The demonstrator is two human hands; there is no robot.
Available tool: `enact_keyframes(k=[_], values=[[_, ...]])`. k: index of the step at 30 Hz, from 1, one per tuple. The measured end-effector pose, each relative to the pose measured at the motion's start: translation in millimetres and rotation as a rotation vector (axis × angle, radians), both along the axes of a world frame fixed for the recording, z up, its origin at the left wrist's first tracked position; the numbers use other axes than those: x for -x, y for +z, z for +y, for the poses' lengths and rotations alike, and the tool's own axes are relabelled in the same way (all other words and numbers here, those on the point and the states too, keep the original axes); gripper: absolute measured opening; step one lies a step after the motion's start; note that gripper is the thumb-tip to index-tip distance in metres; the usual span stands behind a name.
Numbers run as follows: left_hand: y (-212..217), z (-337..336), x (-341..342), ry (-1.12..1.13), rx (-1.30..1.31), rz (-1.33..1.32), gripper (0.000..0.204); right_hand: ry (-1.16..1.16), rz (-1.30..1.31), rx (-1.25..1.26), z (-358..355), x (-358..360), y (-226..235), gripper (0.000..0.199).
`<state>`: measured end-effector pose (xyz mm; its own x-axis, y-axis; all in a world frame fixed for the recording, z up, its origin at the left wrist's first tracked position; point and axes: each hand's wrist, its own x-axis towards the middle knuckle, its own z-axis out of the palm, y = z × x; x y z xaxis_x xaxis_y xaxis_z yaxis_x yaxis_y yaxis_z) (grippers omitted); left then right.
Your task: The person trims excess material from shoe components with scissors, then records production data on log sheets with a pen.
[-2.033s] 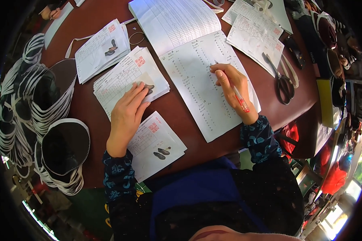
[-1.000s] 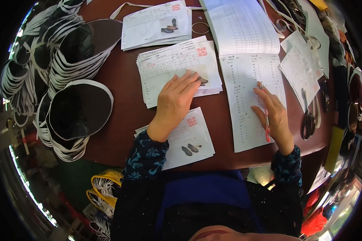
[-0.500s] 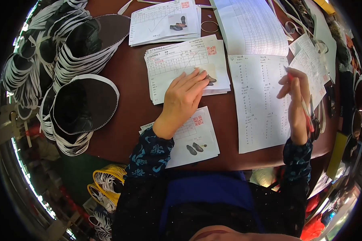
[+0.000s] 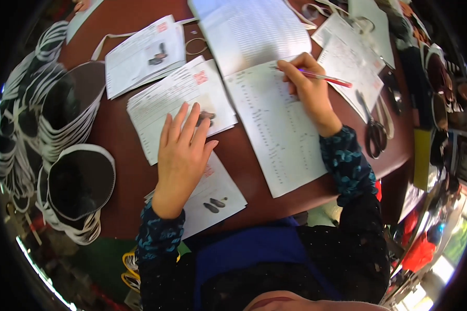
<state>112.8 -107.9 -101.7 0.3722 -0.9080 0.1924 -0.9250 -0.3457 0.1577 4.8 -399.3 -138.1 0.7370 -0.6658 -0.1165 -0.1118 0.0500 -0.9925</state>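
Pen [image 4: 332,80]: one. Open ledger [image 4: 277,137]: one. Printed-sheet piles [image 4: 149,115] left of ledger: three. Scissors [image 4: 375,137]: one pair. Thin ring [image 4: 186,47]: one. Right-hand sheets [image 4: 350,67]: at least two.

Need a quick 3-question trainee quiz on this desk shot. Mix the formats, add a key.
1. Multiple choice. Which hand holds the pen?
A) left
B) right
C) neither

2. True or false. The left hand lies flat on the open notebook.

3. Fill in the blank. On the table, the scissors lie to the ____ of the open notebook in the picture.

Key:
1. B: the right hand grips it.
2. False: it is spread over printed sheets to the left of the open notebook.
3. right
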Motion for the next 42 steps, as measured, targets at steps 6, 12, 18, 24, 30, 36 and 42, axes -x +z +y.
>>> enact_keyframes(k=[6,12,18,24,30,36,42], values=[[5,-63,23,-0.235,0.056,0.085,0.053,0.023,-0.027,0.143,4,-2,-5,0.033],[-23,-90,26,-0.185,0.003,0.084,0.061,-0.112,-0.06,0.317,10,0,-20,0.037],[-22,-93,27,-0.177,-0.009,0.089,0.062,-0.07,-0.016,0.425,10,2,-21,0.037],[-25,-90,28,-0.163,-0.013,0.096,0.063,-0.032,-0.001,0.433,11,1,-22,0.037],[-26,-89,28,-0.165,-0.008,0.094,0.064,-0.051,0.013,0.453,11,2,-21,0.036],[-27,-88,29,-0.162,0.026,0.103,0.064,-0.082,0.006,0.421,13,1,-18,0.037],[-25,-89,28,-0.166,-0.014,0.104,0.063,-0.093,0.01,0.445,12,2,-19,0.036]])
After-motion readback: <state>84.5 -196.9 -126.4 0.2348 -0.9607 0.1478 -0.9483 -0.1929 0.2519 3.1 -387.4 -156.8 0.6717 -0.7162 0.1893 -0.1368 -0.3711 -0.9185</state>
